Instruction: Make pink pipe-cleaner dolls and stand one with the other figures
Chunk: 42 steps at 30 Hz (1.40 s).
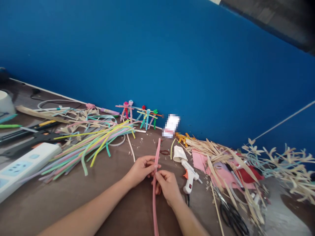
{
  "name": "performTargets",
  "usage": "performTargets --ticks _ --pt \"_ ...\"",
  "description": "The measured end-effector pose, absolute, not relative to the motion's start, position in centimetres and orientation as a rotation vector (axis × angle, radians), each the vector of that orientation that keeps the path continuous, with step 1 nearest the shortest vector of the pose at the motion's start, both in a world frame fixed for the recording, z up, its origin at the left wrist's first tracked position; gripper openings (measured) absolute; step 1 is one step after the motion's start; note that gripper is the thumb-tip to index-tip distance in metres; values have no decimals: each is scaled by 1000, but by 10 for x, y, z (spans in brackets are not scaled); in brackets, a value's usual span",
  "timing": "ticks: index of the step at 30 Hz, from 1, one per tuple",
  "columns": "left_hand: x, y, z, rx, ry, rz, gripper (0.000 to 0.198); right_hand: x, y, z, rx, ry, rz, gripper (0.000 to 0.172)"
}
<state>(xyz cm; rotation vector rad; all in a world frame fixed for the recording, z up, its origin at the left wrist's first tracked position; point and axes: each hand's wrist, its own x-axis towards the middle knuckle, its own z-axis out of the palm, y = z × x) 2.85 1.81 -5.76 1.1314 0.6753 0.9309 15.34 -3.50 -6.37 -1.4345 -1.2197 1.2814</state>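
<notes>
Both hands point(140, 170) point(169, 186) pinch a pink strip point(154, 205) near a white cup point(179, 152) with a glue gun point(190, 178) nozzle-first at its mouth.

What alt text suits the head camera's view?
The left hand and right hand hold a pink strip over a brown surface. Coloured strips lie left, a glue gun and scissors right; small figures stand by a blue wall.

Wall point(157, 59): plain blue, spanning the full width of the view
White strip point(54, 93): thin, slanting along the wall's lower edge at left
Pale line point(283, 121): narrow, climbing toward the right edge of the view
Dark grey area point(275, 19): upper right, blurred, beyond the wall's slanting top edge
Tabletop point(103, 178): brown, meeting the wall's foot
Light: soft, leaving a paler patch on the tabletop at right
</notes>
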Motion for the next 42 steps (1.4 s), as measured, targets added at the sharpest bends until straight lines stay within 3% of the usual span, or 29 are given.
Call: performTargets --ticks 7,15,24,31,36,42 --pt "29 17 -57 1137 695 939 40 155 -36 -62 -1455 -1232 1235 40" --pt "30 13 -52 1141 696 961 27 152 -36 -57 -1451 -1253 1248 35" --pt "25 18 -49 964 762 1097 33 149 -39 -59 -1522 -1302 1392 28" --pt "23 21 -50 921 809 1136 27 147 -41 -57 -1539 -1348 1373 24" --pt "26 20 -53 921 723 1055 25 147 -41 -50 -1446 -1358 1284 30" --pt "26 18 -53 986 728 1032 31 149 -40 -53 -1438 -1212 1405 33"
